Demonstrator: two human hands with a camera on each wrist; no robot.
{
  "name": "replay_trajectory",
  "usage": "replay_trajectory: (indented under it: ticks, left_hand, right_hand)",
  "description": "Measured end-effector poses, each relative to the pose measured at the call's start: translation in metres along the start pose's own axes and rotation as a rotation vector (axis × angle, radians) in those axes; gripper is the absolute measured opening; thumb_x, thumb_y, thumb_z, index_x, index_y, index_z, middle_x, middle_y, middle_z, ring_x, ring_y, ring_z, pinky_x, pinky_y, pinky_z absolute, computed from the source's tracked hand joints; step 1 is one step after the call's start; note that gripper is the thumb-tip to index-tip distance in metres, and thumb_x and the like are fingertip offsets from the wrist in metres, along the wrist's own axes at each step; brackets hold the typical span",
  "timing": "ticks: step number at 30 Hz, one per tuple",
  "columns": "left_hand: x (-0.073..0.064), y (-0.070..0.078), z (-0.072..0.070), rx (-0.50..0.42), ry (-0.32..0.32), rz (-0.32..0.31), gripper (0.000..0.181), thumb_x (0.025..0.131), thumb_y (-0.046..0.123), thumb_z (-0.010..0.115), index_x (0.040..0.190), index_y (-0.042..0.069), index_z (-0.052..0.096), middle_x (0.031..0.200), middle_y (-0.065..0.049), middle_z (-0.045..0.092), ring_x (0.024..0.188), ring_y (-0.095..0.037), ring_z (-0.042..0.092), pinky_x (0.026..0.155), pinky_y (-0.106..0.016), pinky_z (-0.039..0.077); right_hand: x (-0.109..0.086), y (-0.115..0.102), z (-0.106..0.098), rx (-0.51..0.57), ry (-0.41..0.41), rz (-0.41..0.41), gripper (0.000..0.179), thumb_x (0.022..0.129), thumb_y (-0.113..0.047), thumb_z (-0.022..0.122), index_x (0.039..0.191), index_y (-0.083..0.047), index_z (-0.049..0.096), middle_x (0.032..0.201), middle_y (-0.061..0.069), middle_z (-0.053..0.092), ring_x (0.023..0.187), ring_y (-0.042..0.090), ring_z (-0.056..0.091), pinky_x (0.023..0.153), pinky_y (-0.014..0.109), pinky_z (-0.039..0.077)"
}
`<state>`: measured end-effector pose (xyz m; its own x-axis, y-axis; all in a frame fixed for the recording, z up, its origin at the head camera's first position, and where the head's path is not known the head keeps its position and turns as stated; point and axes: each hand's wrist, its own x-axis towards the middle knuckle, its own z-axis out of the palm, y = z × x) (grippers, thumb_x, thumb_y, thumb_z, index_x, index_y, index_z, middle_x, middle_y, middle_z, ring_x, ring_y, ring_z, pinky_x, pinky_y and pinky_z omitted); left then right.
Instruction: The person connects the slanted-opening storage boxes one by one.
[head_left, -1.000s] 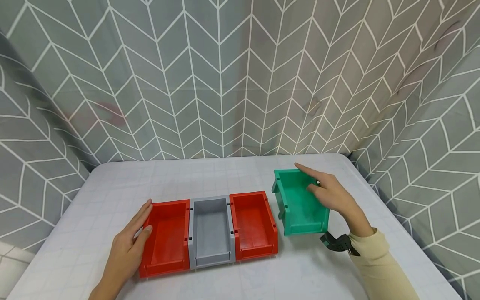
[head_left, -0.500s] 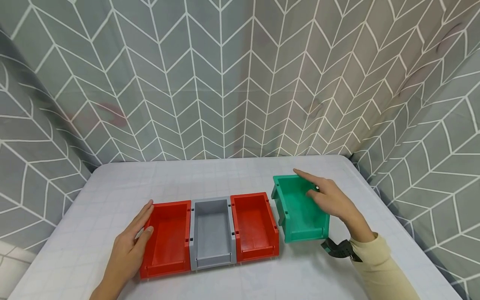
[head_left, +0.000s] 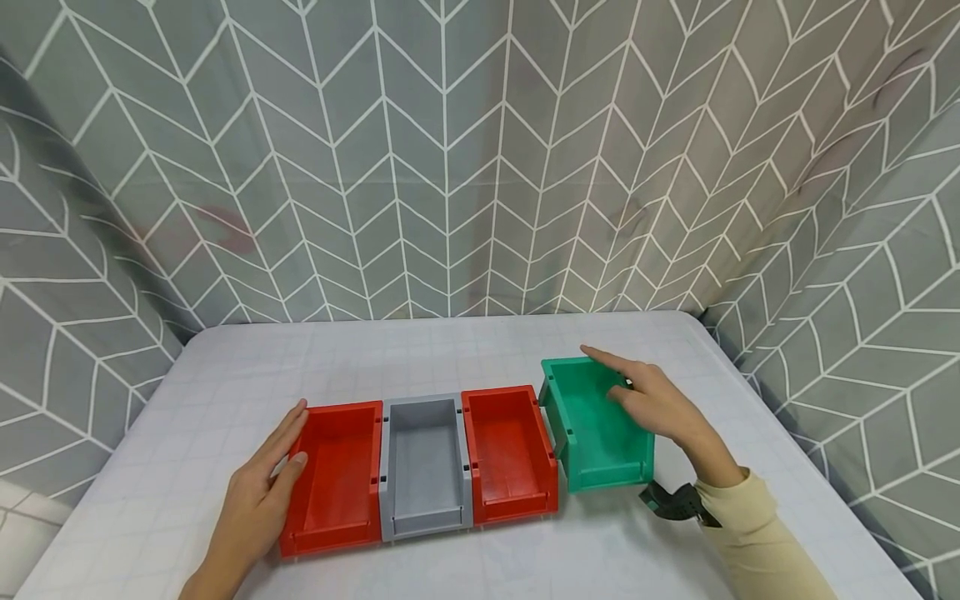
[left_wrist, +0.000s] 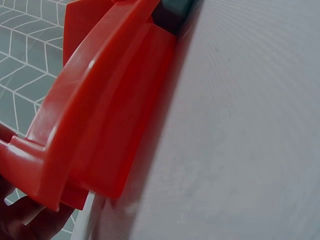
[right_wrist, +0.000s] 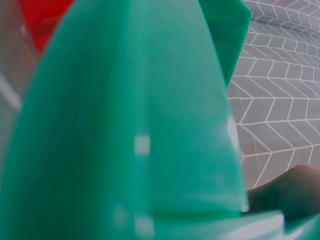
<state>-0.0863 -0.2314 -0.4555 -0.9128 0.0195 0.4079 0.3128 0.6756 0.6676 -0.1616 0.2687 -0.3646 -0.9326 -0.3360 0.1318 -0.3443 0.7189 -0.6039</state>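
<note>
Four-walled plastic storage bins with lowered fronts stand in a touching row: a left red bin [head_left: 337,479], a grey bin [head_left: 425,467] and a right red bin [head_left: 510,458]. My left hand [head_left: 251,500] holds the left red bin's outer wall, thumb over the rim and fingers along the outside. At the row's right end, my right hand [head_left: 663,408] grips a green bin [head_left: 607,433] by its right wall, thumb inside. The green bin is tilted beside the right red bin, its shadow on the table below. Close up, its wall [right_wrist: 185,125] fills much of the right wrist view.
A white cloth covers the table [head_left: 442,354]. Behind it and along both sides hangs a grey curtain [head_left: 465,167] with white zigzag lines. A dark wrist strap [head_left: 678,502] hangs at the right sleeve [head_left: 757,533].
The green bin and my right hand have moved nearer to me and slightly left, closer to the right red bin. My left hand and the row stay nearly in place.
</note>
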Motion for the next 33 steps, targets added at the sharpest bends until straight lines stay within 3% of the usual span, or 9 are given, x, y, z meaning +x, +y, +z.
replay_trajectory:
  ticks: [7, 12, 24, 29, 33]
  left_hand:
    - [0.000, -0.001, 0.000, 0.005, -0.003, -0.002, 0.060, 0.103, 0.008, 0.062, 0.161, 0.013, 0.042, 0.163, -0.005, 0.041, 0.145, -0.034, 0.040, 0.095, -0.005, 0.029]
    - [0.000, 0.000, 0.000, -0.002, -0.004, -0.001, 0.060, 0.103, 0.007, 0.062, 0.160, 0.012, 0.042, 0.163, -0.005, 0.041, 0.145, -0.034, 0.040, 0.095, -0.005, 0.029]
    - [0.000, 0.001, 0.000, -0.003, -0.003, 0.011, 0.060, 0.104, 0.007, 0.060, 0.161, 0.014, 0.041, 0.163, -0.005, 0.040, 0.146, -0.031, 0.039, 0.096, -0.003, 0.028]
    - [0.000, 0.000, 0.000, -0.002, -0.005, 0.008, 0.060, 0.105, 0.008, 0.060, 0.161, 0.014, 0.041, 0.163, -0.005, 0.040, 0.145, -0.033, 0.039, 0.095, -0.004, 0.029]
    - [0.000, -0.001, 0.000, 0.000, -0.004, 0.008, 0.060, 0.104, 0.008, 0.061, 0.161, 0.013, 0.042, 0.163, -0.007, 0.041, 0.145, -0.035, 0.040, 0.095, -0.006, 0.030]
  right_hand:
    - [0.001, 0.002, 0.003, -0.001, -0.012, 0.005, 0.062, 0.096, 0.006, 0.052, 0.156, -0.011, 0.050, 0.152, 0.028, 0.048, 0.132, 0.051, 0.048, 0.097, 0.071, 0.046]
    - [0.002, 0.006, 0.006, -0.011, -0.018, -0.002, 0.062, 0.095, 0.006, 0.053, 0.155, -0.011, 0.051, 0.151, 0.027, 0.050, 0.121, 0.043, 0.053, 0.093, 0.060, 0.049]
    - [0.001, 0.008, 0.005, -0.049, -0.057, -0.010, 0.062, 0.097, 0.003, 0.059, 0.156, -0.008, 0.048, 0.141, 0.027, 0.056, 0.106, 0.038, 0.055, 0.080, 0.048, 0.050]
    - [-0.005, -0.002, -0.005, -0.120, 0.003, -0.054, 0.059, 0.100, -0.007, 0.065, 0.156, -0.002, 0.046, 0.145, 0.027, 0.054, 0.111, 0.040, 0.061, 0.084, 0.055, 0.059]
    - [-0.009, -0.016, -0.005, -0.141, 0.074, -0.137, 0.062, 0.097, -0.017, 0.072, 0.155, -0.009, 0.050, 0.155, 0.022, 0.044, 0.136, 0.044, 0.045, 0.098, 0.070, 0.047]
